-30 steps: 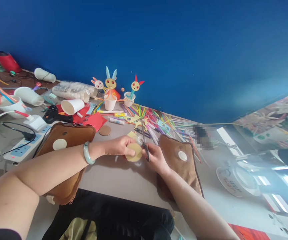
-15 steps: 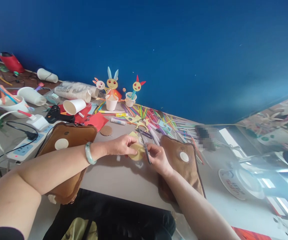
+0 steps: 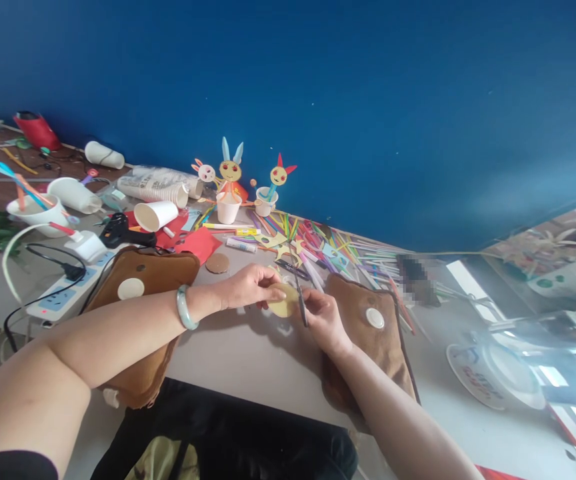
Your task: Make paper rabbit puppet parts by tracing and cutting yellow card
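Note:
My left hand [image 3: 251, 288], with a pale bangle [image 3: 187, 308] at the wrist, pinches a round yellow paper disc [image 3: 284, 303] by its left side. My right hand [image 3: 325, 319] grips a pair of scissors [image 3: 302, 305] close against the disc's right edge. The blades point up and away; whether they are parted is hard to make out. Both hands are just above the table between two brown cushion-like pads. A brown round disc [image 3: 217, 263] lies beyond my left wrist.
Brown pads [image 3: 168, 280] [image 3: 363, 353] flank the hands. Behind are paper cups holding rabbit-faced figures [image 3: 230, 171], scattered coloured sticks [image 3: 353, 248] and paper scraps [image 3: 271, 241]. Left stand a power strip [image 3: 61, 297] and a black glue gun [image 3: 118, 231]. A clear-lidded bowl [image 3: 493, 373] sits right.
The yellow disc looks turned in my left fingers, showing a rounder outline. The whole view has shifted slightly, so everything sits a little further right. The scissors stay in my right hand.

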Tool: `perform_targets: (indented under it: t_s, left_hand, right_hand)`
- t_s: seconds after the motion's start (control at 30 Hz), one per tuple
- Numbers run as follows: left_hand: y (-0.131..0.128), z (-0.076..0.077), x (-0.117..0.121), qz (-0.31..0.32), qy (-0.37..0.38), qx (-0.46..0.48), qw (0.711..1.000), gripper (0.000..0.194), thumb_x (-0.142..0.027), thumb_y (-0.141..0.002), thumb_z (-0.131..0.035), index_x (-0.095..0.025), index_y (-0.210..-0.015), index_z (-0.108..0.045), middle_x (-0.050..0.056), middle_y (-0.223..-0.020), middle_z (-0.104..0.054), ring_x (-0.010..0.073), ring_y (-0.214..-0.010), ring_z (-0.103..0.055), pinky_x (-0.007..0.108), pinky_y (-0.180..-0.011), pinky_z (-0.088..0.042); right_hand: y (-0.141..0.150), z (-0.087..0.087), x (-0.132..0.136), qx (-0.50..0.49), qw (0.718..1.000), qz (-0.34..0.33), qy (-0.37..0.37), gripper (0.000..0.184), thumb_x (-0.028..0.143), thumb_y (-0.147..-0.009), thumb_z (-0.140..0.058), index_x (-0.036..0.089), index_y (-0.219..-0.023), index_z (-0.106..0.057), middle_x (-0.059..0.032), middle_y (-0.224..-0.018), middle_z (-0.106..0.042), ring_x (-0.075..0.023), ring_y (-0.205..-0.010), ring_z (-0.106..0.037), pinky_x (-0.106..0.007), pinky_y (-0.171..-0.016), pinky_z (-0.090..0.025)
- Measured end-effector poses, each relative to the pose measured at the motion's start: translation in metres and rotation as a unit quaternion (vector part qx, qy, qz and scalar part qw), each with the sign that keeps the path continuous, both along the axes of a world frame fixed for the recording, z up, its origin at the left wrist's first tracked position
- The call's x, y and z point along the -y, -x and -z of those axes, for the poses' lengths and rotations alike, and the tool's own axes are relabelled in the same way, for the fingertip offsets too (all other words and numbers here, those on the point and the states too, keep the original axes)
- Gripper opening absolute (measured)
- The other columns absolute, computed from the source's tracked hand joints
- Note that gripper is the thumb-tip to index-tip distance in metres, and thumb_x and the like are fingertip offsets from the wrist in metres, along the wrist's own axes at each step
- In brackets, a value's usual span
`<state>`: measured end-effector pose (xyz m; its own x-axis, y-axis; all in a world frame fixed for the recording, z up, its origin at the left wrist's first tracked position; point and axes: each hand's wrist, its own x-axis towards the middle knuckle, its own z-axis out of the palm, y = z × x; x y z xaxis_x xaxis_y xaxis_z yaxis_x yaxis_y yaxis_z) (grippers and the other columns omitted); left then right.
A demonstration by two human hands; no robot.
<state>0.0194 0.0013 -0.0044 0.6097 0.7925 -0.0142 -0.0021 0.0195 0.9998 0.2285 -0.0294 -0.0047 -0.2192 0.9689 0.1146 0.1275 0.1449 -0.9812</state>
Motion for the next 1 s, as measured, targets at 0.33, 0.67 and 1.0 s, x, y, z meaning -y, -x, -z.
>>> perform_targets:
  t_s: [0.33, 0.67, 1.0]
  left_hand:
    - [0.0, -0.003, -0.003, -0.193, 0.0, 0.052, 0.98, 0.035, -0.052, -0.09, -0.064, -0.017, -0.084, -0.065, 0.0, -0.071, -0.063, 0.0117, -0.064, -0.061, 0.02, -0.054, -0.047]
    - [-0.005, -0.016, 0.013, -0.132, 0.075, 0.114, 0.982, 0.04, -0.031, -0.078, -0.074, -0.021, -0.114, -0.058, 0.007, -0.109, -0.063, 0.0179, -0.092, -0.064, 0.027, -0.068, -0.053]
    - [-0.009, -0.01, 0.016, -0.166, 0.104, 0.002, 0.981, 0.081, -0.038, -0.061, -0.091, -0.02, -0.13, -0.052, 0.008, -0.118, -0.059, 0.0137, -0.089, -0.06, 0.025, -0.07, -0.048]
  right_hand:
    - [0.001, -0.001, 0.0, -0.023, 0.995, 0.095, -0.001, 0.037, 0.04, -0.066, -0.084, 0.019, -0.059, -0.054, 0.0035, -0.06, -0.05, -0.0095, -0.056, -0.04, -0.023, -0.052, -0.036]
    - [-0.001, 0.006, -0.004, -0.045, 0.992, 0.114, -0.002, 0.034, 0.037, -0.065, -0.083, 0.02, -0.06, -0.055, 0.0054, -0.057, -0.047, -0.0087, -0.054, -0.036, -0.024, -0.053, -0.036]
    - [0.001, 0.007, 0.002, -0.046, 0.996, 0.077, 0.003, 0.035, 0.037, -0.064, -0.086, 0.02, -0.061, -0.055, 0.0026, -0.063, -0.053, -0.0117, -0.061, -0.044, -0.025, -0.057, -0.041]
